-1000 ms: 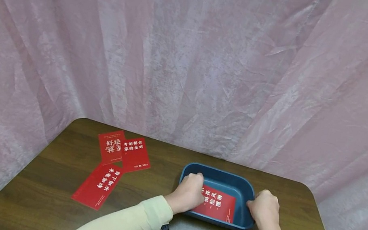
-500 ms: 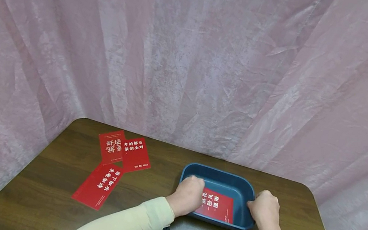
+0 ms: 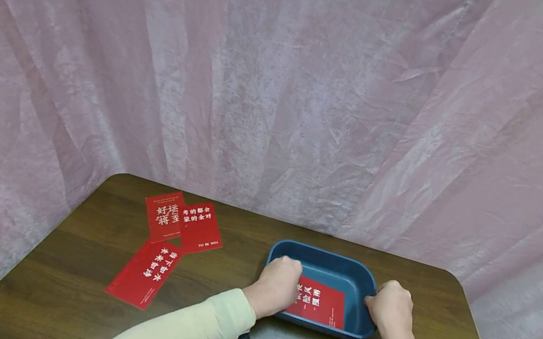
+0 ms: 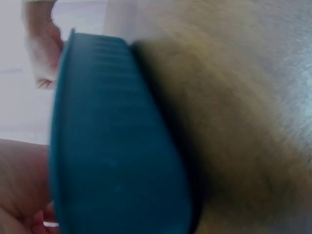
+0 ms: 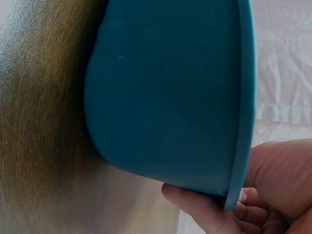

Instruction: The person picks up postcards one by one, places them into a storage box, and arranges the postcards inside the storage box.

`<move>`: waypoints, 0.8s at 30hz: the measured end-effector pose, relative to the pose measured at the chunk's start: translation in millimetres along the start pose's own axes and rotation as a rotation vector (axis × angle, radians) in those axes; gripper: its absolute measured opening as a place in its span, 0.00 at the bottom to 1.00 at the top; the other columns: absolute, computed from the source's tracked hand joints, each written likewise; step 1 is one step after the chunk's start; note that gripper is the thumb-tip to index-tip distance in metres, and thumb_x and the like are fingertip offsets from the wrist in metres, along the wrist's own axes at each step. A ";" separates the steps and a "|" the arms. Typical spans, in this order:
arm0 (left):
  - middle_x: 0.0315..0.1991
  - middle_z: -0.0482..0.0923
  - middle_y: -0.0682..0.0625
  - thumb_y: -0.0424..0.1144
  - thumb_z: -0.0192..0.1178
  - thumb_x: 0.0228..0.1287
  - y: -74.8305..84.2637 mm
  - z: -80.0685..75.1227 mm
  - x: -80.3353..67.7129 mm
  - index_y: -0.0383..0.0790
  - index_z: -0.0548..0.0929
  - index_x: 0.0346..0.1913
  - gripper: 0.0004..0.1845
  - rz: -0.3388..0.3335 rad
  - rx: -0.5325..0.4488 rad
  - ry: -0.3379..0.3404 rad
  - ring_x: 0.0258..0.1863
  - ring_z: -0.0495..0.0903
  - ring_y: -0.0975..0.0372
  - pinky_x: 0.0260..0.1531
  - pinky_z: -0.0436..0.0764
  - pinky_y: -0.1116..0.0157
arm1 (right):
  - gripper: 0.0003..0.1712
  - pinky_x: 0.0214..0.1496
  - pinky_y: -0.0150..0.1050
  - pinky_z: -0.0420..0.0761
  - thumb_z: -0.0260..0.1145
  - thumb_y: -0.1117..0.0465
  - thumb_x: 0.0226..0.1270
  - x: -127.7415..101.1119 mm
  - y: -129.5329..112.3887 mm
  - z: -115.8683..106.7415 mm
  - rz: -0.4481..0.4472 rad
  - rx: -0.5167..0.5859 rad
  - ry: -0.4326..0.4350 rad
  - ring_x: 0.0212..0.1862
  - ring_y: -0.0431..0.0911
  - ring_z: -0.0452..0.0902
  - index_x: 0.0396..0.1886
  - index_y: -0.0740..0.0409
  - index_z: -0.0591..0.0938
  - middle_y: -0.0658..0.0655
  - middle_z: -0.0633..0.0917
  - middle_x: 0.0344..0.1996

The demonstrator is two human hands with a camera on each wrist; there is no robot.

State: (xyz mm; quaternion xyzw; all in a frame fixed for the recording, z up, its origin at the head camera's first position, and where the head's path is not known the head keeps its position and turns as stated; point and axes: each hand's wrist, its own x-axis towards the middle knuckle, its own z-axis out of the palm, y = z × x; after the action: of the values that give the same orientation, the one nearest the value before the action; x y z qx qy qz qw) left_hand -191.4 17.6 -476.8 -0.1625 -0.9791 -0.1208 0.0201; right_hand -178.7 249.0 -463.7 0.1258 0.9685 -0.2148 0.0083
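Note:
A blue plastic tray [image 3: 323,254] sits on the dark wooden table [image 3: 64,290], right of the middle. One red card with white characters [image 3: 323,304] lies inside it. My left hand [image 3: 277,285] grips the tray's left rim, fingers curled over the edge. My right hand [image 3: 390,309] grips the right rim the same way. The left wrist view shows the tray's outer wall [image 4: 112,141] up close, with my left hand [image 4: 19,195] at its rim. In the right wrist view, my right hand [image 5: 253,195] has fingers under the tray's wall [image 5: 170,87] and over its rim.
Three red cards lie on the left half of the table: two overlapping at the back [image 3: 164,215] [image 3: 202,229] and one nearer [image 3: 144,273]. A pink cloth backdrop [image 3: 286,87] closes in the table at the back and sides.
My left hand has drawn back slightly from over the card toward the tray's left rim. The card inside shows a little more. My right hand and the tray have barely moved.

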 end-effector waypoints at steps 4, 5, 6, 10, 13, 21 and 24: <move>0.22 0.77 0.52 0.45 0.67 0.51 -5.2 -16.2 2.8 0.44 0.80 0.24 0.10 0.023 -0.063 0.063 0.22 0.75 0.64 0.20 0.76 0.65 | 0.23 0.16 0.34 0.63 0.65 0.63 0.53 -0.7 -0.4 -1.2 0.000 0.005 0.003 0.14 0.44 0.64 0.04 0.56 0.67 0.49 0.62 0.05; 0.22 0.77 0.52 0.46 0.67 0.51 -7.3 -21.4 3.0 0.44 0.80 0.25 0.10 0.027 -0.071 0.084 0.22 0.76 0.63 0.20 0.76 0.65 | 0.22 0.16 0.34 0.63 0.65 0.63 0.53 -0.9 -0.4 -1.3 0.000 0.006 0.004 0.15 0.44 0.64 0.05 0.56 0.67 0.49 0.63 0.05; 0.23 0.78 0.52 0.47 0.67 0.51 -10.0 -26.7 3.3 0.43 0.81 0.27 0.11 0.029 -0.083 0.107 0.23 0.77 0.62 0.21 0.76 0.64 | 0.22 0.16 0.34 0.64 0.65 0.63 0.53 -1.0 -0.5 -1.3 0.000 0.007 0.002 0.15 0.44 0.65 0.05 0.56 0.68 0.49 0.63 0.05; 0.32 0.80 0.50 0.48 0.66 0.53 -28.9 -48.0 4.6 0.42 0.82 0.38 0.15 0.027 -0.122 0.207 0.31 0.81 0.59 0.28 0.80 0.61 | 0.22 0.17 0.34 0.65 0.66 0.63 0.53 -1.3 -1.1 -1.7 -0.002 0.004 0.001 0.16 0.45 0.67 0.05 0.56 0.68 0.50 0.65 0.05; 0.37 0.81 0.49 0.47 0.67 0.52 -52.7 -60.2 7.9 0.42 0.81 0.44 0.18 0.016 -0.136 0.288 0.36 0.82 0.57 0.33 0.81 0.59 | 0.22 0.17 0.35 0.66 0.66 0.63 0.53 -1.3 -1.2 -2.6 0.002 -0.003 0.003 0.17 0.46 0.68 0.05 0.56 0.69 0.50 0.66 0.05; 0.43 0.81 0.44 0.42 0.75 0.41 -145.9 -71.5 20.9 0.39 0.78 0.49 0.29 -0.117 -0.099 0.300 0.43 0.80 0.50 0.42 0.79 0.54 | 0.20 0.18 0.36 0.68 0.65 0.63 0.53 -3.7 -2.4 -2.9 0.019 -0.005 -0.005 0.17 0.47 0.69 0.06 0.57 0.70 0.53 0.70 0.06; 0.44 0.81 0.42 0.40 0.72 0.45 -179.3 -70.9 23.0 0.37 0.78 0.50 0.27 -0.188 -0.108 0.258 0.44 0.80 0.48 0.41 0.79 0.52 | 0.20 0.17 0.35 0.68 0.64 0.64 0.54 -4.7 -3.4 -1.2 0.024 0.001 -0.012 0.17 0.47 0.69 0.07 0.57 0.70 0.53 0.68 0.06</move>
State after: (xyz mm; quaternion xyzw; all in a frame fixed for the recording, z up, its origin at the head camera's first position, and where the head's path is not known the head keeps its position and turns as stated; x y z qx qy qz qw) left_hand -271.2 -157.0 -447.4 -0.0543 -0.9714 -0.1945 0.1252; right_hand -174.9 245.4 -460.9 0.1361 0.9667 -0.2159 0.0164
